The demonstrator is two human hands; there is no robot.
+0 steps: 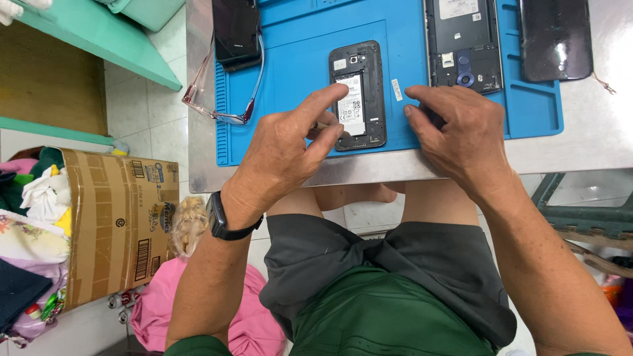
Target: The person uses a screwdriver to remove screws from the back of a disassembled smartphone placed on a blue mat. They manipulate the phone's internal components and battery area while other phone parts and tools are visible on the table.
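At the near edge of the blue work mat [297, 39], we label the parts as follows.

Left hand [287, 148]: we see its index finger stretched onto the battery of the opened phone [357, 95], while thumb and middle finger pinch a thin stick-like tool [321, 125] at the phone's lower left corner.

Right hand [461, 132]: curled palm-down on the mat at 3 o'clock from the phone, fingers bent over something small and dark; we cannot tell whether it grips that item or only covers it.

Opened phone: back cover off, lying flat and upright on the mat, between our two hands.

Wristwatch [221, 221]: dark band on the left wrist.

Second opened phone [463, 43]: at 1 o'clock from the first, well apart.

Dark back panel [555, 38]: at 3 o'clock from the second phone, overlapping the mat's right edge.

Dark phone [235, 29]: at 10 o'clock, on the mat's left corner.

Eyeglasses [221, 99]: beneath that phone, hanging over the mat's left edge.

Metal table [593, 142]: carries the mat.

Cardboard box [115, 224]: on the floor at 8 o'clock, stuffed with cloth.
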